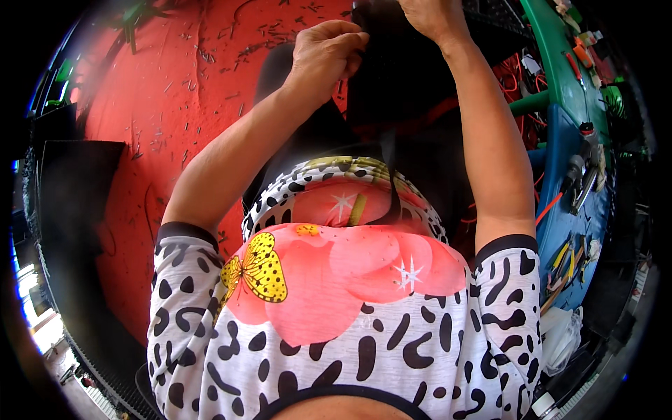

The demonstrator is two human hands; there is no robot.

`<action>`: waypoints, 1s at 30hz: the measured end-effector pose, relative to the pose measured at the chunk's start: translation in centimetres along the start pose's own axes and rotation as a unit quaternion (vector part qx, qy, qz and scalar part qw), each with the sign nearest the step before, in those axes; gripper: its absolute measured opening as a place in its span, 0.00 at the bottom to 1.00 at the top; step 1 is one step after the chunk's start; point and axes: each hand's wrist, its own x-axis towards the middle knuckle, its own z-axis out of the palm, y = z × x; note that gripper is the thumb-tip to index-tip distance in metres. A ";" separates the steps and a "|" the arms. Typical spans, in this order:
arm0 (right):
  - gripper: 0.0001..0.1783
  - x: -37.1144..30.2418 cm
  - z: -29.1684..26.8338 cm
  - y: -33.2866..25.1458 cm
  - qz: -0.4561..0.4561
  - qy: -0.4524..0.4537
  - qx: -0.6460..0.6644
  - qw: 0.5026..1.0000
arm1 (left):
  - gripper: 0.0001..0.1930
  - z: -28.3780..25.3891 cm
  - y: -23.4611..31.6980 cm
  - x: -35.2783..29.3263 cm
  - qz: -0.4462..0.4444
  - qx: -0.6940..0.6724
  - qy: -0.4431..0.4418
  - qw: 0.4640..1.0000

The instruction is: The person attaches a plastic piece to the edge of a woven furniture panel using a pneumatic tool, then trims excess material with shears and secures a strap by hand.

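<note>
Nearest the camera: the person's own shirt (pixel 329 315), white with black blotches, large pink petals and a yellow spotted butterfly across the chest; short sleeves, dark trim. Both bare forearms reach away toward the upper edge of the view.

Left hand (pixel 325 56), upper middle: fingers curled inward, thumb drawn against them, tips beside the dark edge of a black piece of material (pixel 388 77). Cannot tell whether a bit of it is pinched there. Right hand (pixel 435 17), farther over and higher: only the back and wrist show, the digits cut off by the frame, so their grasp cannot be told. The black material lies between and below the two hands, beyond the lap; its outline merges with dark shapes around it.

Left side: red ground surface (pixel 168 91) strewn with small dark scraps (pixel 203 56), thickest toward the top. Black panel (pixel 77 175) at far left.

Right side: green surface (pixel 553 52) bearing a red-orange tool (pixel 574 65); nearer, a blue surface (pixel 556 140) with a dark hand tool (pixel 577 168) and yellow-handled pliers (pixel 560 255). Crumpled clear plastic bag (pixel 560 336) just below these.
</note>
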 end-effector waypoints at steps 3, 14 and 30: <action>0.11 0.0 -0.1 -0.1 0.008 0.002 0.010 1.000 | 0.03 0.0 -0.1 0.0 -0.021 0.006 0.000 1.000; 0.07 -1.7 0.3 0.2 -0.041 0.080 0.144 0.985 | 0.05 -0.2 0.2 0.6 0.031 0.079 0.017 0.996; 0.05 -2.9 0.3 1.8 -0.140 0.098 0.208 0.963 | 0.05 0.1 -1.3 0.9 0.082 0.196 0.055 0.976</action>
